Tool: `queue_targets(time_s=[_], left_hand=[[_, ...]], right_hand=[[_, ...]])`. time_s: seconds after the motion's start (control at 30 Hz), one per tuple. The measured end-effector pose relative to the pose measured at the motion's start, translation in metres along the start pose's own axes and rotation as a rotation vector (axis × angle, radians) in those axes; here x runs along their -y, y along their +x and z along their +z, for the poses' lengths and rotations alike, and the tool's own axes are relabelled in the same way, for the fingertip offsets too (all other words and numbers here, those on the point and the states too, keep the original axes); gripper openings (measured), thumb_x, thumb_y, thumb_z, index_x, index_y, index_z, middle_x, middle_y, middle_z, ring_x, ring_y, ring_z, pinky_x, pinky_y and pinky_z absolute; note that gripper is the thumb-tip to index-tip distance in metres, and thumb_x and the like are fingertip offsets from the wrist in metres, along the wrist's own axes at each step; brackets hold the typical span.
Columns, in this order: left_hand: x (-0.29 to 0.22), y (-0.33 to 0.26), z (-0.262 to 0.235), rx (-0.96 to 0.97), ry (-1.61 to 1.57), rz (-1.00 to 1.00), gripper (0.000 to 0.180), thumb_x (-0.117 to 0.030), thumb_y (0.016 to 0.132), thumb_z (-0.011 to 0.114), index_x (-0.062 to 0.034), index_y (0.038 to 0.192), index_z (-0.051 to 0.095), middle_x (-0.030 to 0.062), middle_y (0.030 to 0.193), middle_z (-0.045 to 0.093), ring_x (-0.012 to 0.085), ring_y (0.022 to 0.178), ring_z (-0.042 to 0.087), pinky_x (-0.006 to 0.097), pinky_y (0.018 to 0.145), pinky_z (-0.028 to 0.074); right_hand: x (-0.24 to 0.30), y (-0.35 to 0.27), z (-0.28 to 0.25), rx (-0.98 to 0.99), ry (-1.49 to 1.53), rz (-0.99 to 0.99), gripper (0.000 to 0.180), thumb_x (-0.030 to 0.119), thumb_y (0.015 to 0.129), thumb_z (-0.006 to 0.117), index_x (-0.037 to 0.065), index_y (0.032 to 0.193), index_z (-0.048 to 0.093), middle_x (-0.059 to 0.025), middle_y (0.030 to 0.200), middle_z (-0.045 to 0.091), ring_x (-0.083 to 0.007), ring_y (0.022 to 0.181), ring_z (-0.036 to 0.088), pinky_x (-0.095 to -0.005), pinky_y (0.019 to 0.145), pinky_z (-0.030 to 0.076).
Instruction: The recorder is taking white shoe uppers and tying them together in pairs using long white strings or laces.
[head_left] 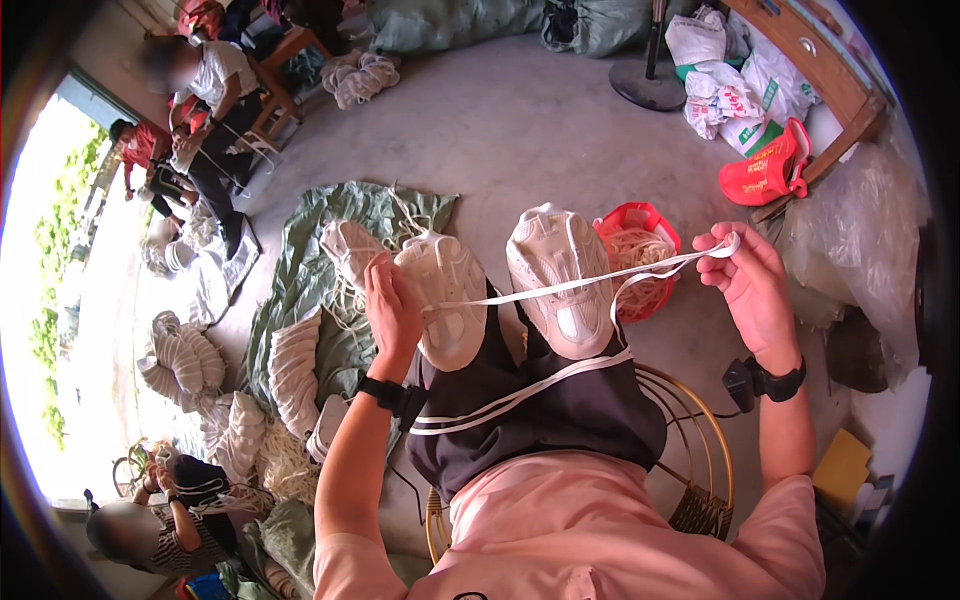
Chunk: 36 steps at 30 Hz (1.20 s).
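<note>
My left hand (392, 308) rests on a white sneaker (445, 297) lying on my lap, fingers at its lacing. My right hand (752, 285) is raised to the right and pinches the end of a white flat shoelace (590, 283). The lace runs taut from that sneaker across a second white sneaker (562, 275) to my right hand. A loop of the lace hangs down by the red basket.
A red basket (637, 215) of loose laces stands past my knees. More white shoes (350, 250) and stacks of them (295, 370) lie on a green sheet (300, 290) at left. Other people (215, 90) sit at the far left. Sacks and a wooden cabinet (820, 60) stand at upper right.
</note>
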<state>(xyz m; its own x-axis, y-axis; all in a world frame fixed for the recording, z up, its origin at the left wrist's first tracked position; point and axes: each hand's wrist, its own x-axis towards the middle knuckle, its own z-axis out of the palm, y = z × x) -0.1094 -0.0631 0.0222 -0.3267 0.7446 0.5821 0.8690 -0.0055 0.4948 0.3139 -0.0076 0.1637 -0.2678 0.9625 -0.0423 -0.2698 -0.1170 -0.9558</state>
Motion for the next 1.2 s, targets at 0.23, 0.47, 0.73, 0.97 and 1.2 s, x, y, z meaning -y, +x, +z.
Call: queue_targets(time_s=[0.23, 0.47, 0.73, 0.97, 1.2], left_hand=[[-0.009, -0.019, -0.026, -0.014, -0.138, -0.031, 0.009, -0.001, 0.093, 0.050, -0.0014, 0.099, 0.056, 0.0118, 0.096, 0.064, 0.0275, 0.090, 0.060, 0.036, 0.084, 0.046], [0.012, 0.013, -0.100, -0.249, -0.230, -0.124, 0.012, -0.005, 0.098, 0.050, -0.0011, 0.106, 0.059, 0.0096, 0.098, 0.070, 0.0169, 0.092, 0.065, 0.029, 0.085, 0.049], [0.046, 0.048, -0.254, -0.476, 0.059, -0.061, 0.030, -0.019, 0.103, 0.047, 0.0035, 0.122, 0.052, 0.0161, 0.111, 0.069, 0.0191, 0.106, 0.063, 0.031, 0.094, 0.046], [0.046, 0.058, -0.344, -0.629, 0.022, -0.109, 0.033, -0.021, 0.102, 0.050, 0.0051, 0.123, 0.051, 0.0193, 0.114, 0.067, 0.0210, 0.105, 0.063, 0.032, 0.090, 0.048], [0.070, 0.056, -0.419, -0.794, 0.081, -0.227, 0.039, -0.022, 0.100, 0.049, 0.0071, 0.126, 0.049, 0.0160, 0.116, 0.067, 0.0223, 0.108, 0.064, 0.034, 0.094, 0.052]], right_hand=[[-0.006, 0.003, -0.015, 0.015, -0.019, 0.033, 0.017, 0.009, 0.095, 0.055, 0.002, 0.110, 0.059, -0.0138, 0.107, 0.066, -0.0150, 0.088, 0.065, -0.0282, 0.080, 0.053], [-0.002, 0.006, -0.028, -0.006, -0.030, 0.023, 0.022, 0.015, 0.096, 0.056, 0.000, 0.112, 0.060, -0.0128, 0.104, 0.067, -0.0156, 0.086, 0.066, -0.0279, 0.077, 0.053], [0.009, -0.001, -0.041, -0.079, 0.088, -0.161, 0.024, 0.018, 0.098, 0.053, 0.003, 0.117, 0.056, -0.0128, 0.107, 0.065, -0.0130, 0.082, 0.064, -0.0246, 0.073, 0.052], [0.003, -0.014, -0.027, -0.090, 0.115, -0.063, 0.023, 0.018, 0.099, 0.052, 0.004, 0.117, 0.055, -0.0098, 0.102, 0.065, -0.0147, 0.085, 0.064, -0.0278, 0.077, 0.053], [-0.030, -0.011, 0.026, 0.372, -0.047, 0.303, 0.023, 0.018, 0.100, 0.051, 0.000, 0.113, 0.059, -0.0095, 0.105, 0.066, -0.0149, 0.092, 0.065, -0.0286, 0.081, 0.054]])
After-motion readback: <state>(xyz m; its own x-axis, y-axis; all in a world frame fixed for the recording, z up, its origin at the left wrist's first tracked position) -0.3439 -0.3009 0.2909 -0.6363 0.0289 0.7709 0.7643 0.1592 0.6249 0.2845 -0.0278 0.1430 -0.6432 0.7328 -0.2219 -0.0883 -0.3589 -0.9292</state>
